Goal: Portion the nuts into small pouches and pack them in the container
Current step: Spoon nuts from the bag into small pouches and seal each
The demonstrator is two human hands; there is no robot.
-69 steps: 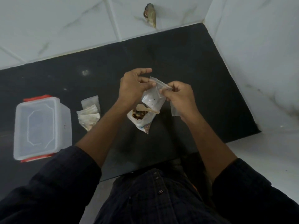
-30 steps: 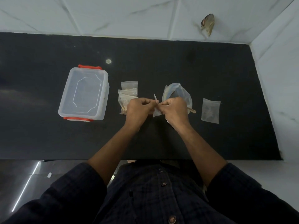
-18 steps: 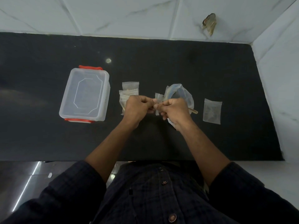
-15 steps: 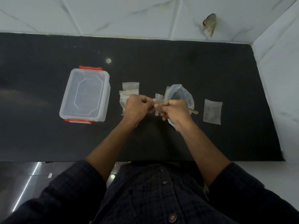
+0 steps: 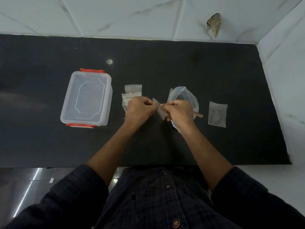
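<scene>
We find the surface (image 5: 165, 66) bare along the whole far side and along the near edge. The box (image 5: 86, 98) blocks the left, pouches (image 5: 132, 93) lie just beside it, the bag (image 5: 184, 96) stands mid-surface, and one pouch (image 5: 217, 113) lies right. Walls (image 5: 280, 80) close the far and right sides.

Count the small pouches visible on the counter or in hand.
4 at least: one pinched between both hands, one lying alone at the right, and two or more stacked beside the container, partly hidden by the left hand.
</scene>
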